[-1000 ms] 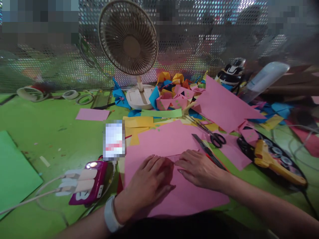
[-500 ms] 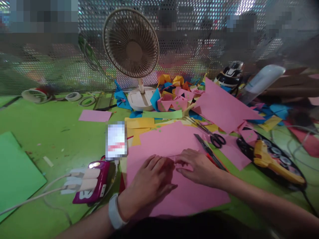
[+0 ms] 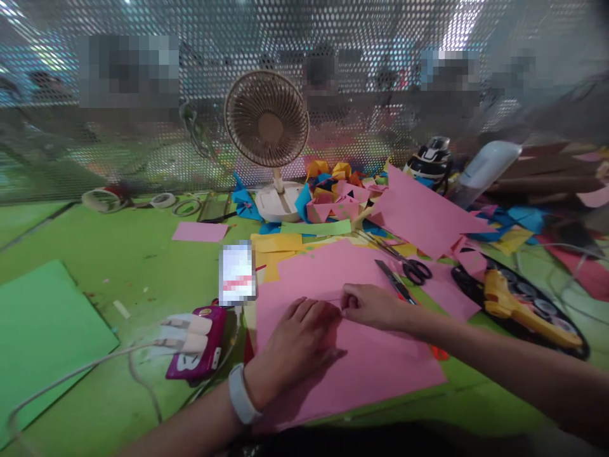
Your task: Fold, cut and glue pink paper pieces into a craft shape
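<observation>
A large sheet of pink paper [image 3: 375,368] lies on the table under both hands. My left hand [image 3: 304,333] rests on it palm down, thumb apart from the slightly bent fingers. Right beside those fingertips, my right hand [image 3: 371,306] is closed in a pinch on a bit of pink paper; its fingertips partly hide that bit. A thin edge or crease runs across the pink surface between the hands. Just beyond my right wrist lies a utility knife [image 3: 396,281]. Black-handled scissors [image 3: 417,271] sit farther right.
A fan [image 3: 270,127] stands at the back beside a heap of folded coloured paper [image 3: 333,200]. To the left are a phone [image 3: 236,273], a magenta power bank [image 3: 209,343] with cables, and green paper [image 3: 47,343]. A yellow glue gun [image 3: 528,311] lies on the right.
The view has tilted up and shifted left. My right hand's fingers have drawn together from a looser, spread pose, while my left hand stays resting on the pink paper.
</observation>
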Motion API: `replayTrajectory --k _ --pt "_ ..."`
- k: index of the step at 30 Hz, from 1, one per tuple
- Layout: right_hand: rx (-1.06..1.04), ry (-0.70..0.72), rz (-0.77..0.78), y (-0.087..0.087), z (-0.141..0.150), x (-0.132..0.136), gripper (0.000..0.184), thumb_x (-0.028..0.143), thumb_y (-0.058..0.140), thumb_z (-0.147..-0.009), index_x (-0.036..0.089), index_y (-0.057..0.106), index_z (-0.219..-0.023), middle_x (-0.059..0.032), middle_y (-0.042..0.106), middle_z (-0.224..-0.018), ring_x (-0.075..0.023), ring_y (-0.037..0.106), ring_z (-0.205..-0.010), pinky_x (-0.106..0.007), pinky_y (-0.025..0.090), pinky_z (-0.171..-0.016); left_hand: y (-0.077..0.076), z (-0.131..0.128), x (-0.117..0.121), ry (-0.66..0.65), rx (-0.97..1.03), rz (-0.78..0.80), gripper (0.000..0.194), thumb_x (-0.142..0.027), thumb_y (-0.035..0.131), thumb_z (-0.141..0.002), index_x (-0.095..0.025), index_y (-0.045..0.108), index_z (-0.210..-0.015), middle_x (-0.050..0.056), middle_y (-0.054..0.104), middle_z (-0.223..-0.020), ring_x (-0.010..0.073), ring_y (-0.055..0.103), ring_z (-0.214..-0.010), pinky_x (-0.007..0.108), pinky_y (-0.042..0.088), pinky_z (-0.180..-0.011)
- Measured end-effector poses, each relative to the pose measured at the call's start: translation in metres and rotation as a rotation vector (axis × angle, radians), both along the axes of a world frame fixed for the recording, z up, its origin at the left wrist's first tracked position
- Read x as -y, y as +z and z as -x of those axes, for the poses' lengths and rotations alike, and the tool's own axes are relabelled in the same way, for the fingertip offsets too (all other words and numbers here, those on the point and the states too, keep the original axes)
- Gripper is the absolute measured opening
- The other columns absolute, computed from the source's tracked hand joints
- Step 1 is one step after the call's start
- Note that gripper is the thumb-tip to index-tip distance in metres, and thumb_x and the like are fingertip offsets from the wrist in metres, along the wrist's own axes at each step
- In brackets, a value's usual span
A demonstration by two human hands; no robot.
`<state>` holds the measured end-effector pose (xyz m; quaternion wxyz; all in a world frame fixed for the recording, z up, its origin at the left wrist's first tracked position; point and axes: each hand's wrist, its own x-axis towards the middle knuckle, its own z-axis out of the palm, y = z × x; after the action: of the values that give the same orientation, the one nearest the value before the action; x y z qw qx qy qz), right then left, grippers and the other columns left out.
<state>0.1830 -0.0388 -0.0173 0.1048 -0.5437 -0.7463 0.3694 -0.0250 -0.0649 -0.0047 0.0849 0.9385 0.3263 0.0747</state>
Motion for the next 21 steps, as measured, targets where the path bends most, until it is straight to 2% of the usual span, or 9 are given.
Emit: replayTrajectory --k 11,17,21 --pt "-0.008 0.024 0.01 -0.003 0.0 -0.003 0.008 0.021 0.056 -0.07 0.018 0.058 -0.077 0.0012 0.06 -0.067 -0.0121 0.053 -0.061 -0.021 0.035 -0.052 0.002 0.007 0.007 0.021 -0.053 -0.025 0.056 -0.053 0.063 -0.074 -0.02 0.046 -0.117 0.007 0.05 -0.114 0.0253 0.045 -0.108 0.041 0.034 -0.097" --pt "0.048 0.029 0.006 -0.001 0.0 -0.005 0.01 0.023 0.055 -0.069 0.02 0.059 -0.078 0.0011 0.061 -0.069 -0.0126 0.055 -0.062 -0.021 0.034 -0.053 0.005 0.018 0.01 0.041 -0.092 -0.027 0.056 -0.055 0.06 -0.076 -0.02 0.047 -0.117 0.008 0.048 -0.121 0.0267 0.042 -0.113 0.042 0.032 -0.099" --pt "0.179 -0.006 -0.024 0.004 0.007 -0.005 0.021 0.04 0.059 -0.07 0.02 0.058 -0.077 -0.001 0.064 -0.072 -0.0155 0.056 -0.065 -0.024 0.032 -0.053 0.004 0.018 0.009 0.025 -0.086 -0.049 0.054 -0.054 0.057 -0.079 -0.02 0.045 -0.12 0.01 0.047 -0.124 0.0268 0.042 -0.115 0.042 0.033 -0.099"
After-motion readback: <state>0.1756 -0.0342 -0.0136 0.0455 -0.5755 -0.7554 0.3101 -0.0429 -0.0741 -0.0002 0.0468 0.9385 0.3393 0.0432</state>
